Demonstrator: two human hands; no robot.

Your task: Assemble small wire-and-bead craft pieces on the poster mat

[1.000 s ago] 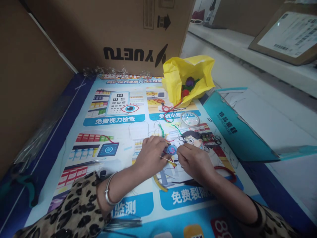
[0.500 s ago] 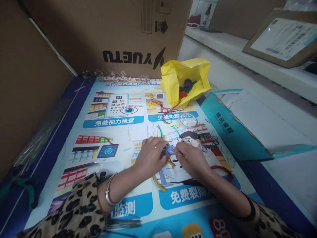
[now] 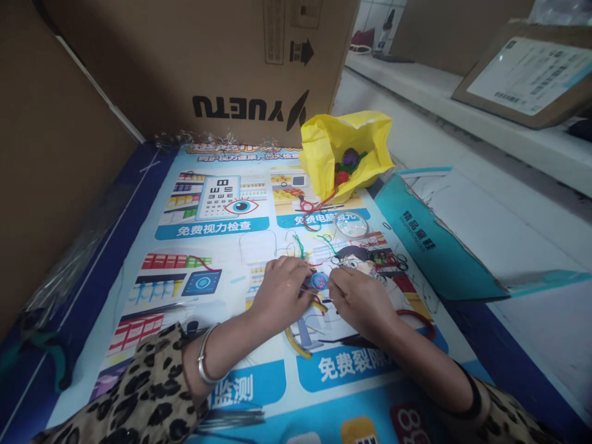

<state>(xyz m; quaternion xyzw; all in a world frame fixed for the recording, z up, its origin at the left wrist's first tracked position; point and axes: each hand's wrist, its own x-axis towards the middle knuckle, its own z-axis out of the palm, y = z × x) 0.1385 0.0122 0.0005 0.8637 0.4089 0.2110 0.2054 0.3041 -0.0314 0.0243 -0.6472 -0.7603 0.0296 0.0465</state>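
A small round blue piece with a pink pattern sits between my two hands, low over the printed sheet. My left hand is closed, with thumb and fingertips at its left side. On its right, my right hand pinches a thin pale strand that runs across toward the left fingers; whether it is thread or wire I cannot tell. A yellow curved strip lies just below the hands. Green strings stick out above them. The fingertips partly hide the piece's edges.
A yellow bag holding purple, green and red yarn stands at the back, red yarn trailing out. Near it lies a clear tape roll. A teal box is right, teal-handled pliers left, thin wires in front. Cardboard rises behind.
The blue piece has turned a little, so its patterned face shows more. The strand between my hands has dropped slightly below it. Both hands stay nearly in place.
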